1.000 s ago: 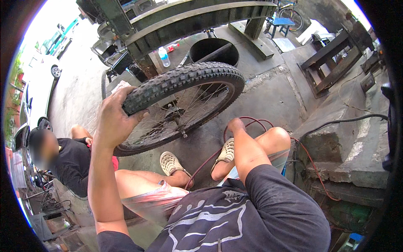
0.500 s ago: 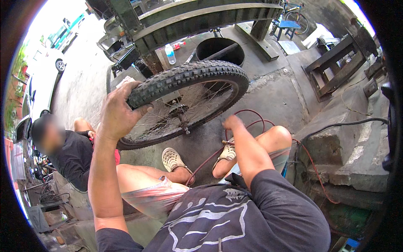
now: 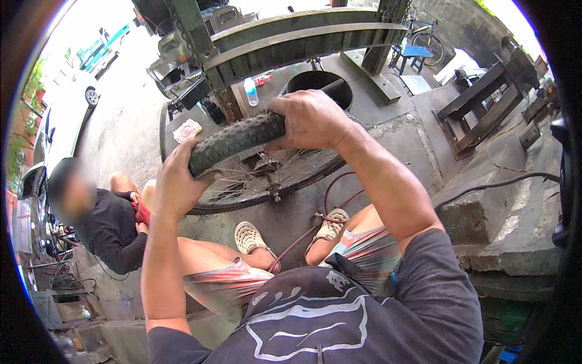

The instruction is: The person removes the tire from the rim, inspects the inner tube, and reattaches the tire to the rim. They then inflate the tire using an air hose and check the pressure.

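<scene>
A bicycle wheel with a knobby black tire stands tilted in front of me, its spokes and hub showing below the near top of the tire. My left hand is closed round the tire at its left side, thumb on the inner edge. Farther right, my right hand grips the top of the same tire, fingers over the tread and thumb underneath. Between the two hands a short stretch of tread is visible. Part of the wheel's right side is hidden behind my right hand and forearm.
A dark red hose lies by my clogs. Beyond the wheel are a black bucket, a water bottle and a heavy metal frame. A person sits at my left. Concrete blocks rise at right.
My right hand has come up from near the hose by my right foot and taken hold of the tire's top. My left hand keeps its grip, slightly lower and farther right.
</scene>
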A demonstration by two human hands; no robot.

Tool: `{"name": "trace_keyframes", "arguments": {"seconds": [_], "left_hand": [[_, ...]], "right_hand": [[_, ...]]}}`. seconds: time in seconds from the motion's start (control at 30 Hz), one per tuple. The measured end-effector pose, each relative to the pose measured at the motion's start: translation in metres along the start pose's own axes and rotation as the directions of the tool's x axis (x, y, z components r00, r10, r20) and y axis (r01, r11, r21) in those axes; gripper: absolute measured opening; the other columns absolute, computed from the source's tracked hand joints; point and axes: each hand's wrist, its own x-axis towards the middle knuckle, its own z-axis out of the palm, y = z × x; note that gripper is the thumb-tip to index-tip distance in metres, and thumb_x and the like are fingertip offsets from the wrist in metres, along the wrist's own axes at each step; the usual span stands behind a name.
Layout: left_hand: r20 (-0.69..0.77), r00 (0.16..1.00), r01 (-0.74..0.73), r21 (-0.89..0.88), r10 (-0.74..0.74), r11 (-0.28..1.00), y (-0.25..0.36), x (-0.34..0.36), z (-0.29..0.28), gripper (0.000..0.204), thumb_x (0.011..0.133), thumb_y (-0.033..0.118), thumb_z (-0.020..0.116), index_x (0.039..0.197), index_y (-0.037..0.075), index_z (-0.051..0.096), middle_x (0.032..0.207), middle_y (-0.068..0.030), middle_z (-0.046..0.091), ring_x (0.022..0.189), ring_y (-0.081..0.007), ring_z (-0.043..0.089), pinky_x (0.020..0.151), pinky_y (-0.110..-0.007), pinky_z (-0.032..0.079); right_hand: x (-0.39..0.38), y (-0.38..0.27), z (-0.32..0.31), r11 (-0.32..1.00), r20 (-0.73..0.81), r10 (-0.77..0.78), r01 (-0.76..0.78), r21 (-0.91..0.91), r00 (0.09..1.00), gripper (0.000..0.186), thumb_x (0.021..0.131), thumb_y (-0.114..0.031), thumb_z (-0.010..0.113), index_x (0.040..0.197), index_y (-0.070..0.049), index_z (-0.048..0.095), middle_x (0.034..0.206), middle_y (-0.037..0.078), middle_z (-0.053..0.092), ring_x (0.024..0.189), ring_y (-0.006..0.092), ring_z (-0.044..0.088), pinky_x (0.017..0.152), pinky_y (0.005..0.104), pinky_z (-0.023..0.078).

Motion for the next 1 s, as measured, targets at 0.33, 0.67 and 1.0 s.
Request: {"name": "trace_keyframes", "arguments": {"seconds": [0.33, 0.67, 1.0], "left_hand": [[-0.132, 0.991, -0.002, 0.092, 0.015, 0.996, 0.004, -0.008, -0.012, 0.071, 0.069, 0.023, 0.103, 0.130, 0.007, 0.070, 0.109, -0.0160, 0.080, 0.099, -0.0351, 0.079, 0.090, -0.045, 0.061], [0.067, 0.993, 0.100, -0.058, -0.096, 0.993, -0.042, -0.025, -0.002, 0.060, 0.074, 0.023, 0.098, 0.123, 0.005, 0.069, 0.111, -0.0190, 0.077, 0.102, -0.0427, 0.073, 0.092, -0.048, 0.058], [0.005, 0.999, -0.046, -0.020, 0.046, 0.999, 0.035, 0.016, 0.019, 0.048, 0.081, 0.020, 0.089, 0.122, 0.003, 0.072, 0.110, -0.0228, 0.077, 0.108, -0.0439, 0.074, 0.095, -0.050, 0.058]], "right_hand": [[0.000, 0.008, 0.000, 0.999, -0.078, -0.026, 0.028, 0.016, 0.997, 0.063, 0.068, -0.054, 0.097, 0.111, -0.011, 0.082, 0.092, 0.019, 0.080, 0.088, 0.0412, 0.079, 0.084, 0.0503, 0.063], [0.015, 0.013, 0.022, 0.994, -0.109, -0.085, 0.077, -0.074, 0.990, 0.063, 0.070, -0.057, 0.095, 0.104, -0.008, 0.076, 0.099, 0.018, 0.078, 0.100, 0.0407, 0.076, 0.088, 0.0515, 0.062], [-0.019, 0.035, 0.000, 0.987, -0.181, -0.120, 0.097, -0.131, 0.976, 0.054, 0.079, -0.037, 0.092, 0.117, -0.007, 0.069, 0.108, 0.018, 0.075, 0.109, 0.0422, 0.073, 0.096, 0.0517, 0.058]]}}
